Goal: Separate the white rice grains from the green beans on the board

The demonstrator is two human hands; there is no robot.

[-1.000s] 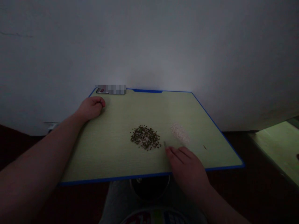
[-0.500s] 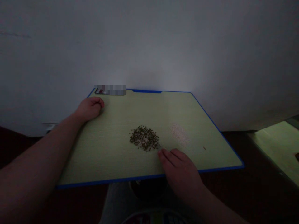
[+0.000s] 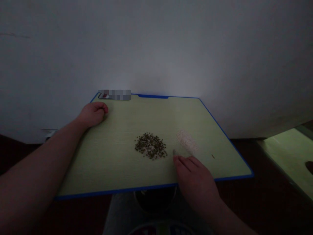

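On the pale folding table (image 3: 117, 169) lies a loose pile of dark greenish-brown small beans or seeds (image 3: 150, 146), with some pale grains mixed in. To its right is a patch of whitish grains (image 3: 187, 141), rice-like. My right hand (image 3: 195, 178) reaches over the front edge between the two heaps, fingers together and pointing forward. A small greyish thing (image 3: 174, 152) shows at its fingertips, too dim to name. My left hand (image 3: 93, 114) rests curled on the table's left edge, fingers closed, nothing visible in it.
A phone-like flat object (image 3: 105, 96), partly blurred out, lies at the back left corner. A thin brown sliver (image 3: 213, 156) lies at the right. A dark round container (image 3: 155, 199) is below the front edge. A wall (image 3: 156, 49) stands behind.
My right hand has moved a little to the right, away from the dark pile towards the whitish grains. The left hand stays in place. The view has shifted slightly.
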